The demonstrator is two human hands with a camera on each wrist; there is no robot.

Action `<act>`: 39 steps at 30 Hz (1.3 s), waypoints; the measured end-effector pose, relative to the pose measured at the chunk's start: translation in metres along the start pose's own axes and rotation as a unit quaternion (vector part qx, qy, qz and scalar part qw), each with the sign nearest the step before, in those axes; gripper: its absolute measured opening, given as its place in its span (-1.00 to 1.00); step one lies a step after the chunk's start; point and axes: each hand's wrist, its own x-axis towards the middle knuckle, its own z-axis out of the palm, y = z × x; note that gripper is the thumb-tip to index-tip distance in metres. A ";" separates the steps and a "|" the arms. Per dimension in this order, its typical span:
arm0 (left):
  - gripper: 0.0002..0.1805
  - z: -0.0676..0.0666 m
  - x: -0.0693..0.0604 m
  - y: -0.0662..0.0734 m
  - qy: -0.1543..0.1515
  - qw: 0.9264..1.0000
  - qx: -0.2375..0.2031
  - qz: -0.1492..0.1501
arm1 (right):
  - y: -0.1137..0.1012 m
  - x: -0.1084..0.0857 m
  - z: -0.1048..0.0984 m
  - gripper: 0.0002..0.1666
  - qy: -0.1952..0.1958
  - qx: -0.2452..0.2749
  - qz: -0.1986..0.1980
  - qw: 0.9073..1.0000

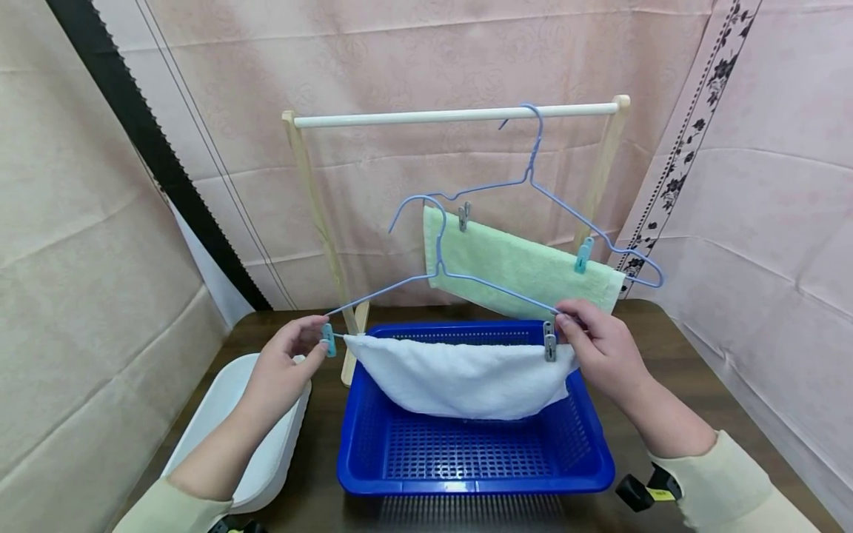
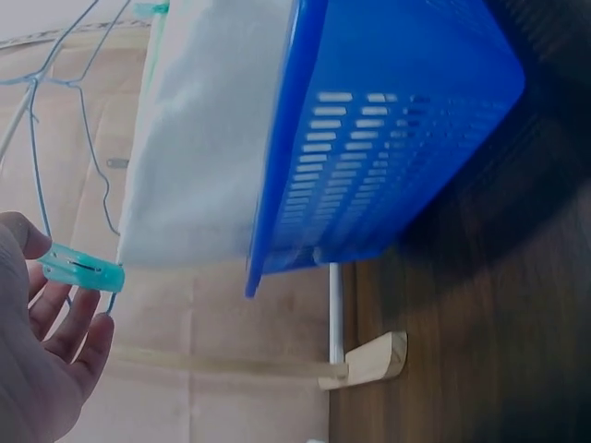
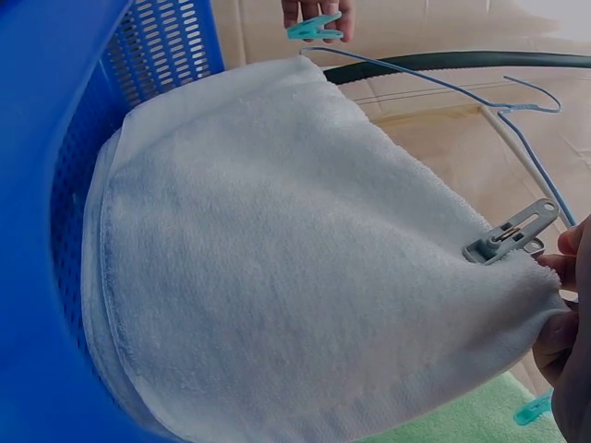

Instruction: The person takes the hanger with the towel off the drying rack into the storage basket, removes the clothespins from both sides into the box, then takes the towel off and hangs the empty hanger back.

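Observation:
A white cloth [image 1: 460, 377] hangs folded over the lower bar of a blue wire hanger [image 1: 441, 244], above a blue basket [image 1: 476, 486]. My left hand [image 1: 283, 366] pinches a teal clip [image 2: 83, 268] at the hanger's left end, beside the cloth's corner. My right hand [image 1: 606, 352] grips the hanger's right end and the cloth's edge [image 3: 545, 318]. Next to those fingers a grey clip [image 3: 512, 233] is fastened on the cloth. Behind, a green cloth [image 1: 526, 263] hangs from a second blue hanger [image 1: 533, 159], held by a grey clip and a teal clip.
A wooden rack with a white rod [image 1: 413, 118] stands behind the basket, the second hanger hooked on it. A white tray [image 1: 229, 377] lies left of the basket, under my left forearm. Patterned curtains [image 1: 400, 66] surround the dark wooden table [image 1: 643, 444].

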 end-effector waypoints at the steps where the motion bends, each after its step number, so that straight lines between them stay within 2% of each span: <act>1: -0.59 -0.001 0.000 -0.002 0.002 1.000 0.005 0.001 | 0.000 0.000 0.000 -0.80 0.000 -0.001 0.000 1.000; 9: -0.60 -0.013 0.007 -0.015 0.009 0.997 0.072 0.021 | -0.001 0.001 0.000 -0.80 0.001 0.000 0.002 1.000; 15: -0.59 -0.024 0.013 -0.028 -0.014 0.991 0.133 0.023 | 0.000 0.000 0.000 -0.79 0.005 0.008 -0.002 1.000; 18: -0.59 -0.029 0.015 -0.037 -0.036 0.982 0.182 0.022 | 0.001 0.000 0.001 -0.80 0.005 0.009 -0.005 1.000; 23: -0.60 -0.036 0.019 -0.051 -0.077 0.960 0.265 0.048 | 0.002 0.000 0.001 -0.81 0.005 0.004 -0.006 1.000; 27: -0.61 -0.039 0.022 -0.062 -0.104 0.945 0.304 0.064 | 0.003 -0.001 0.001 -0.80 0.005 0.002 -0.006 1.000; 32: -0.61 -0.043 0.027 -0.075 -0.125 0.936 0.323 0.069 | 0.002 0.000 0.001 -0.79 0.008 0.004 -0.010 1.000; 39: -0.62 -0.048 0.032 -0.089 -0.136 0.923 0.352 0.070 | 0.002 -0.001 0.001 -0.79 0.003 0.004 -0.013 1.000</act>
